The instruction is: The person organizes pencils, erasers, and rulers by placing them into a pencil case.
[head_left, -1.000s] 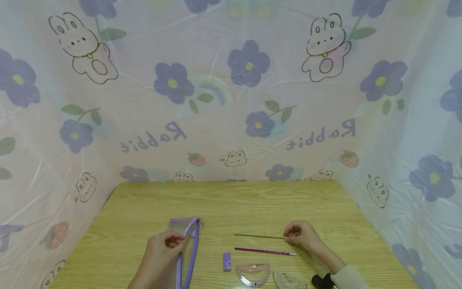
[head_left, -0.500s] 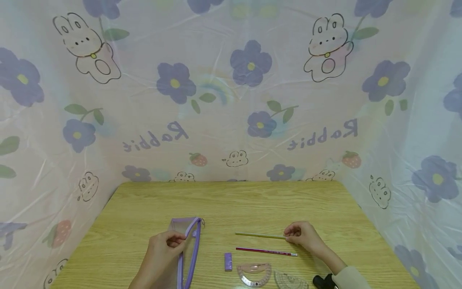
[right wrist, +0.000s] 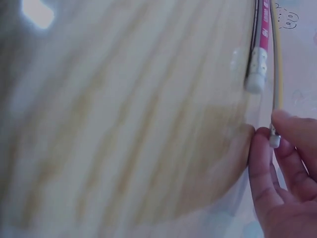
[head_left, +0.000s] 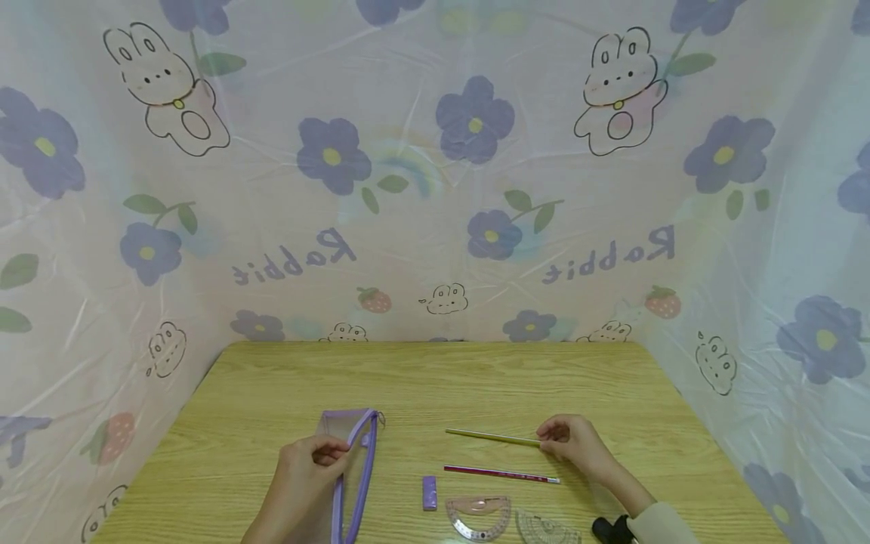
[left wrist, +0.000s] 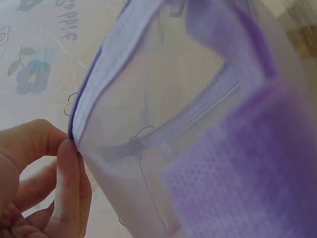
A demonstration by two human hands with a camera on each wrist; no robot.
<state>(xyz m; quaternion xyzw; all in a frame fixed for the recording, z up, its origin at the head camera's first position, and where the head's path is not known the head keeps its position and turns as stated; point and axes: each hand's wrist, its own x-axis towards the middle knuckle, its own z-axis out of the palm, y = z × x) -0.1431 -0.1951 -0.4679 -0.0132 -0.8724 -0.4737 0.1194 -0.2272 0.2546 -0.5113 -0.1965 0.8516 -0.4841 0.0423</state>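
My left hand (head_left: 306, 462) pinches the edge of a see-through pencil case (head_left: 368, 472) with purple trim. Its zip side gapes open, and the left wrist view shows thumb and finger on the zip edge (left wrist: 106, 62). At the right, my right hand (head_left: 576, 446) pinches a thin yellowish pencil (head_left: 491, 436) by its eraser end. In the right wrist view that pencil (right wrist: 277, 74) has a white tip between thumb and fingers. Nearer to me a red pencil (head_left: 499, 474) with a white eraser lies on the table, apart from the hand.
A small purple block (head_left: 430, 493), perhaps an eraser, lies between the case and two clear protractors, one pinkish (head_left: 484, 502) and one fan-shaped (head_left: 547, 527). A black object (head_left: 612, 530) sits by the right sleeve. Printed curtains (head_left: 408, 189) surround the wood-grain table (head_left: 435, 378).
The yellowish pencil and my right hand have shifted slightly away from me, so the gap to the red pencil is wider. My left hand and the pencil case stay put.
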